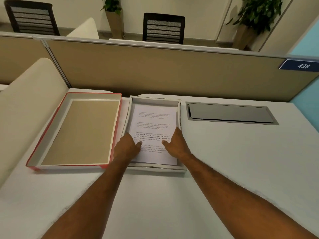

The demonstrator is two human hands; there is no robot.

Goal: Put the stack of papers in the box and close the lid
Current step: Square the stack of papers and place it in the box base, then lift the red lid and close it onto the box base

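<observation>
A shallow white box (pixel 153 99) lies open at the middle of the desk. The stack of printed papers (pixel 153 125) lies flat inside it. My left hand (pixel 126 146) rests on the stack's near left part, fingers spread, thumb on the page. My right hand (pixel 176 144) rests on the near right part, fingers along the box's right wall. Neither hand grips anything that I can see. The red-edged lid (pixel 77 131) lies upside down to the left of the box, its brown inside facing up.
A grey cable hatch (pixel 231 113) is set in the desk to the right of the box. A beige partition (pixel 155 69) runs along the desk's far edge, with a "438" sign (pixel 303 66). A cream divider (pixel 25 100) borders the left side.
</observation>
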